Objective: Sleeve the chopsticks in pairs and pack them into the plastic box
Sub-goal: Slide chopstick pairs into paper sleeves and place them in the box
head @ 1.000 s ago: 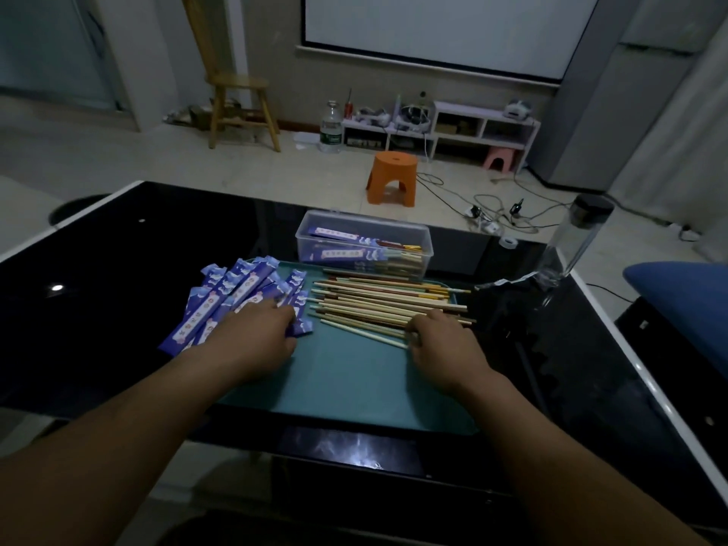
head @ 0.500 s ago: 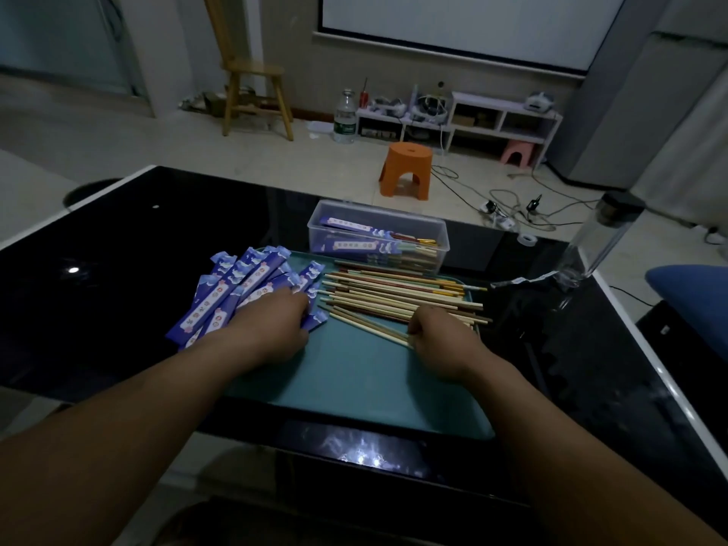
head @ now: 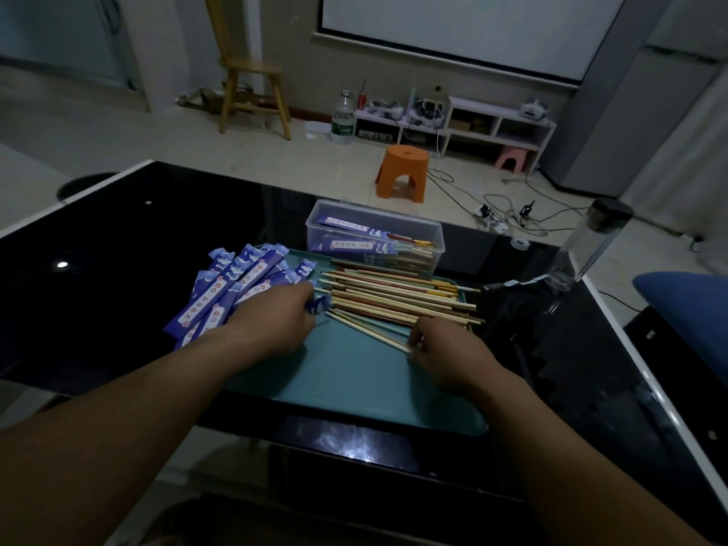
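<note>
Dozens of loose chopsticks lie in a flat pile on a teal tray, directly beyond the right grip. Its curled fingers pinch the near ends of a few pale sticks at the pile's front edge. To the left of the pile, a fan of purple printed sleeves spreads off the tray's edge, under and beyond the left grip. This grip lies knuckles-up on the sleeves with one sleeve end poking out past its fingertips. The back of the hand hides whether anything is held.

Further beyond both grips, touching the tray's far edge, stands the clear plastic box. It holds several sleeved pairs laid lengthwise.

The tray rests on a glossy black counter with a pale rim. A clear bottle with a dark cap stands well to the right of the right grip. A blue cushion sits further right, past the counter's edge.

The room is dim. On the pale tiled floor beyond the counter there are an orange stool, tangled cables and a small pink stool. A low white shelf and a water bottle stand against the far wall. A wooden chair is far off to the left, and a white projection screen hangs above.
</note>
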Motion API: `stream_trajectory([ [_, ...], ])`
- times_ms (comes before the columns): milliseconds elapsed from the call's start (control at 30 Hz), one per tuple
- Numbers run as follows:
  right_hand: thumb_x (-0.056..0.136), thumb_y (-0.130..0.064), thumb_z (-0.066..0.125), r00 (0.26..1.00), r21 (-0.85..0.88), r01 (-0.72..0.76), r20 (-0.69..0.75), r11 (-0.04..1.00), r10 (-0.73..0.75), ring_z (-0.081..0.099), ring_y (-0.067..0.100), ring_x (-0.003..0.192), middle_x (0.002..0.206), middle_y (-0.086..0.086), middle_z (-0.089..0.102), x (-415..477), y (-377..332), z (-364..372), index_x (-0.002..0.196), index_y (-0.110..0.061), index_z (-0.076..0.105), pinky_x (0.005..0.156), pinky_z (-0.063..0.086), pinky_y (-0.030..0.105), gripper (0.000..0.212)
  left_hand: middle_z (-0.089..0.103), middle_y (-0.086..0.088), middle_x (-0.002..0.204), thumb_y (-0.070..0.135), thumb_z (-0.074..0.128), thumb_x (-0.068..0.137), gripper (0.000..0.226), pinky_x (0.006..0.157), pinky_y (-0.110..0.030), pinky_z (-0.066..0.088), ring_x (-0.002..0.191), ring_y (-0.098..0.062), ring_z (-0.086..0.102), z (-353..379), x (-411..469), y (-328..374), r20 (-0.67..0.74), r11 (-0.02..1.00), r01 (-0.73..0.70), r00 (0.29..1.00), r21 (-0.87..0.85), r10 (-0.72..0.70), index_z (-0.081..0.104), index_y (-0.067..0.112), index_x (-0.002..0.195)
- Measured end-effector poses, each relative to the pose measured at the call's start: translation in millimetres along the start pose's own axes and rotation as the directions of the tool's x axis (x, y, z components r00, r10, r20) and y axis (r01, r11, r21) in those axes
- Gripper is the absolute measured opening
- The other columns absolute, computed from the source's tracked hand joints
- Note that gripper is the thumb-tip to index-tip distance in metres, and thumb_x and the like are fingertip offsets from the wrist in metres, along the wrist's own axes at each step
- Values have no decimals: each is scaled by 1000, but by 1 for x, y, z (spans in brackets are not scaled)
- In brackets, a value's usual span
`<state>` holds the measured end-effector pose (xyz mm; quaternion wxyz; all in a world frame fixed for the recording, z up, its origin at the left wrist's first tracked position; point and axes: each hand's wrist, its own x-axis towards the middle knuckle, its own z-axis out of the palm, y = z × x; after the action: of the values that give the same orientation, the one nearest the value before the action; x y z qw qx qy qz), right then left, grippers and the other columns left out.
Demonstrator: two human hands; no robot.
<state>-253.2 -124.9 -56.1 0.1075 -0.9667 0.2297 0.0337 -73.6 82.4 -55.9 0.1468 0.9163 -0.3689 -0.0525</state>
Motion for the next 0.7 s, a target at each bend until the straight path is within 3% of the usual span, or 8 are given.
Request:
stream_trajectory([
  [67, 97, -30, 61, 1000, -30, -9, 28, 1000, 10, 59, 22, 86, 96, -1, 62, 0, -4, 1, 92, -26, 61, 71, 45, 34, 7, 55, 1, 80, 28, 50, 98, 11, 62, -36, 40, 72, -18, 53, -1, 0, 2, -27, 999, 3, 1000, -54, -5, 44, 29, 89],
  [200, 94, -30, 61, 995, -77, 10, 102, 997, -2, 53, 20, 71, 78, -1, 53, 2, -10, 1, 72, -23, 48, 64, 38, 32, 27, 57, -1, 79, 25, 52, 97, 8, 61, -36, 39, 71, -18, 55, -2, -1, 5, -50, 986, 22, 998, -164, -30, 45, 25, 94],
  [333, 94, -35, 61, 988, -90, 39, 150, 995, -25, 55, 23, 83, 88, -1, 55, 2, -15, 1, 89, -26, 52, 67, 39, 34, 14, 54, 2, 78, 21, 56, 95, 13, 58, -34, 36, 70, -15, 54, -3, 1, 9, -54, 975, 22, 998, -222, -35, 45, 24, 101],
  [467, 89, -37, 63, 987, -131, 75, 152, 989, -55, 52, 24, 77, 76, -5, 47, 2, -16, 3, 72, -24, 43, 64, 36, 31, 29, 53, 6, 82, 20, 61, 93, 15, 62, -33, 36, 80, -22, 57, -1, 2, 7, -62, 971, -80, 996, -226, 68, 50, 29, 96],
  [567, 92, -35, 62, 983, -108, 98, 163, 989, -79, 52, 19, 74, 83, -2, 56, -2, -17, -4, 78, -24, 50, 57, 33, 31, 22, 50, 7, 102, 31, 68, 93, 24, 73, -33, 40, 95, -20, 57, 4, 1, 3, -35, 972, -183, 983, -146, 180, 57, 30, 114],
  [700, 102, -31, 55, 975, 4, 148, 166, 989, -146, 57, 23, 86, 97, 3, 64, -4, -15, -12, 94, -23, 58, 69, 41, 34, 12, 57, 8, 87, 45, 67, 92, 22, 70, -35, 46, 85, -21, 60, 7, 1, 3, 58, 974, -226, 972, -31, 228, 56, 26, 92],
])
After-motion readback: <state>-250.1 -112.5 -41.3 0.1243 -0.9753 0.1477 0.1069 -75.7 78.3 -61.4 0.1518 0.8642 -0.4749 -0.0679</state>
